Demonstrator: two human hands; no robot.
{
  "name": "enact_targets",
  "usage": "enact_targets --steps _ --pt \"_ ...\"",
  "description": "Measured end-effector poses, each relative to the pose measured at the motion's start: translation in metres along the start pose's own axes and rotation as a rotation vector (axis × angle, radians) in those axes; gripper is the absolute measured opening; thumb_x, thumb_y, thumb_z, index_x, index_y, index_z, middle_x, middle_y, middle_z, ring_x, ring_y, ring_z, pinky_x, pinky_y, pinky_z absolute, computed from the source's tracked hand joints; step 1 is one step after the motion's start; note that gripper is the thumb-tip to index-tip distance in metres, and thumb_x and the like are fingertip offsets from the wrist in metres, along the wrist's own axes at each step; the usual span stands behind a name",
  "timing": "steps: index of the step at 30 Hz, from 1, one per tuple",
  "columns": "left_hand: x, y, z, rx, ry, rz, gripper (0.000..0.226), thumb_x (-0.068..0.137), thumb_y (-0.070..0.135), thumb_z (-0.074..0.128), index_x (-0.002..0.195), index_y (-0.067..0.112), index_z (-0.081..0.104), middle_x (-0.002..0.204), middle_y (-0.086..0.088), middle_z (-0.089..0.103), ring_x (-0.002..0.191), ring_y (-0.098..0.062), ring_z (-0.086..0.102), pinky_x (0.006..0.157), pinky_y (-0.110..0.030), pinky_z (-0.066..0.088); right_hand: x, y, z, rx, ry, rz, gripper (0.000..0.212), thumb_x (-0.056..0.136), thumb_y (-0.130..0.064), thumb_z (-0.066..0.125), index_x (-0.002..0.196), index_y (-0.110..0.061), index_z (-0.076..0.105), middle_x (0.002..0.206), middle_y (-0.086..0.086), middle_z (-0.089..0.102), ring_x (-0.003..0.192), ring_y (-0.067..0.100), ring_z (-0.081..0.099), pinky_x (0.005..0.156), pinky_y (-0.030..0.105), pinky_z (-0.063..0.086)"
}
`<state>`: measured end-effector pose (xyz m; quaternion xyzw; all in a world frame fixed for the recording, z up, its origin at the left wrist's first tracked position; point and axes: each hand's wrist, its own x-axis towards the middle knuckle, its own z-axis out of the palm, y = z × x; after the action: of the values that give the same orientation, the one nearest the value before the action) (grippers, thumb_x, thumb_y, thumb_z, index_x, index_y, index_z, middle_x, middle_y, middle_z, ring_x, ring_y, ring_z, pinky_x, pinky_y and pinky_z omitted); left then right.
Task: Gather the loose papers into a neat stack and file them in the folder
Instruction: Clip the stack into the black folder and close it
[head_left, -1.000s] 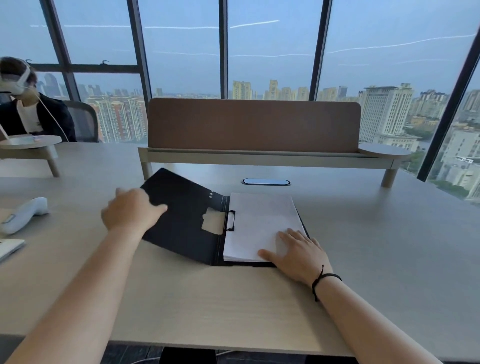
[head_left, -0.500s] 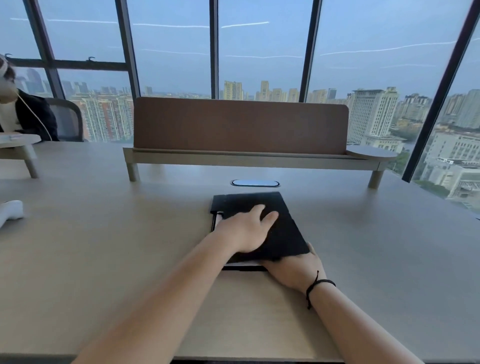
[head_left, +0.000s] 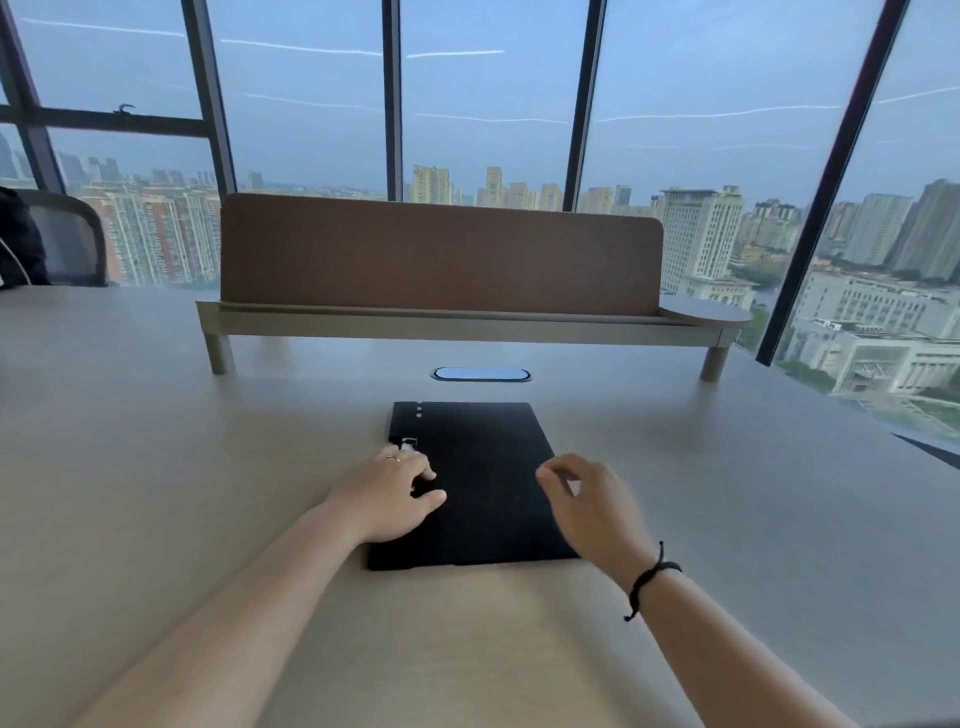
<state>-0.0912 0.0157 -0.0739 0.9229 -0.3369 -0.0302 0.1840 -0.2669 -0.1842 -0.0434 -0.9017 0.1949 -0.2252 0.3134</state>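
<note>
A black folder (head_left: 483, 467) lies closed and flat on the table in front of me. The papers are hidden inside it. My left hand (head_left: 387, 493) rests on the folder's left edge near the spine, fingers loosely curled on the cover. My right hand (head_left: 587, 499) hovers over the folder's right edge with fingers loosely curled, holding nothing. A black cord bracelet is on my right wrist.
The light wooden table (head_left: 208, 493) stretches wide around the folder. A raised shelf with a brown divider panel (head_left: 441, 254) stands behind it, and an oval cable port (head_left: 480, 374) lies between them. An office chair (head_left: 67, 239) is at the far left, before large windows.
The left hand swung the folder's cover over the papers and closed it, then slid to the left edge. The right hand came out from under the cover and lifted off.
</note>
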Motion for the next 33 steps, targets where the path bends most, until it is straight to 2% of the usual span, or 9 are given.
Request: enact_targets --steps 3,6,8,10,13,17,20,26,33 --pt "0.017 -0.001 -0.008 0.043 -0.063 -0.011 0.035 0.089 0.06 0.052 0.113 0.035 0.052 0.123 0.008 0.057 0.153 -0.013 0.019 0.111 -0.042 0.037 -0.01 -0.02 0.029 -0.25 -0.23 -0.172 0.045 0.097 -0.055 0.051 0.13 -0.029 0.065 0.136 -0.011 0.063 0.126 0.011 0.057 0.106 0.029 0.043" --pt "0.031 -0.003 -0.01 0.028 -0.107 -0.061 0.071 0.08 0.075 0.047 0.135 0.031 0.045 0.106 0.011 0.053 0.151 -0.018 0.022 0.112 -0.044 0.036 -0.011 -0.023 0.05 -0.364 -0.288 -0.22 0.058 0.095 -0.064 0.043 0.141 -0.03 0.056 0.151 -0.01 0.052 0.14 0.01 0.045 0.122 0.032 0.026" --pt "0.036 -0.004 -0.011 0.062 -0.106 -0.076 0.093 0.07 0.086 0.038 0.146 0.031 0.039 0.121 0.013 0.055 0.142 -0.017 0.035 0.111 -0.043 0.038 -0.008 -0.021 0.054 -0.377 -0.27 -0.215 0.061 0.095 -0.067 0.04 0.142 -0.031 0.055 0.151 -0.012 0.052 0.14 0.009 0.046 0.123 0.033 0.024" --pt "0.04 -0.003 -0.008 0.089 -0.068 -0.091 0.097 0.07 0.089 0.035 0.148 0.032 0.036 0.126 0.015 0.055 0.133 -0.014 0.042 0.106 -0.043 0.042 -0.003 -0.02 0.052 -0.384 -0.285 -0.203 0.061 0.095 -0.068 0.04 0.142 -0.031 0.054 0.151 -0.013 0.051 0.14 0.008 0.045 0.124 0.034 0.023" --pt "0.046 0.005 -0.004 0.106 -0.014 -0.097 0.094 0.075 0.085 0.038 0.149 0.028 0.036 0.146 0.011 0.047 0.138 -0.016 0.038 0.107 -0.043 0.042 0.005 -0.019 0.048 -0.407 -0.304 -0.165 0.062 0.094 -0.068 0.04 0.143 -0.031 0.053 0.152 -0.014 0.051 0.142 0.01 0.044 0.123 0.038 0.024" --pt "0.058 0.007 -0.005 0.132 -0.071 -0.042 0.121 0.06 0.1 0.029 0.151 0.022 0.04 0.151 0.006 0.037 0.138 -0.018 0.035 0.113 -0.039 0.036 0.013 -0.017 0.042 -0.442 -0.284 -0.117 0.058 0.094 -0.066 0.043 0.137 -0.029 0.057 0.144 -0.012 0.058 0.133 0.017 0.053 0.115 0.04 0.038" --pt "0.067 0.011 -0.004 0.114 -0.116 0.0 0.105 0.072 0.089 0.044 0.152 0.022 0.04 0.148 0.006 0.035 0.139 -0.018 0.031 0.117 -0.035 0.029 0.017 -0.008 0.035 -0.465 -0.273 -0.082 0.058 0.095 -0.067 0.042 0.132 -0.026 0.06 0.137 -0.009 0.061 0.126 0.02 0.057 0.11 0.044 0.041" --pt "0.075 0.055 0.031 -0.002 -0.141 0.135 0.123 0.049 0.105 0.02 0.154 0.041 0.031 0.165 0.012 0.018 0.152 -0.013 0.01 0.123 -0.04 0.017 0.029 0.034 0.003 -0.514 -0.203 0.025 0.062 0.087 -0.077 0.039 0.109 -0.024 0.062 0.115 -0.007 0.066 0.113 0.022 0.062 0.101 0.049 0.046" --pt "0.128 0.155 0.078 -0.055 -0.086 0.215 0.081 0.08 0.078 0.045 0.15 0.038 0.041 0.165 0.006 0.026 0.153 -0.014 0.012 0.121 -0.038 0.021 0.06 0.103 -0.055 -0.558 -0.143 0.186 0.057 0.083 -0.081 0.04 0.09 -0.025 0.044 0.107 -0.006 0.063 0.101 0.025 0.065 0.09 0.046 0.049"
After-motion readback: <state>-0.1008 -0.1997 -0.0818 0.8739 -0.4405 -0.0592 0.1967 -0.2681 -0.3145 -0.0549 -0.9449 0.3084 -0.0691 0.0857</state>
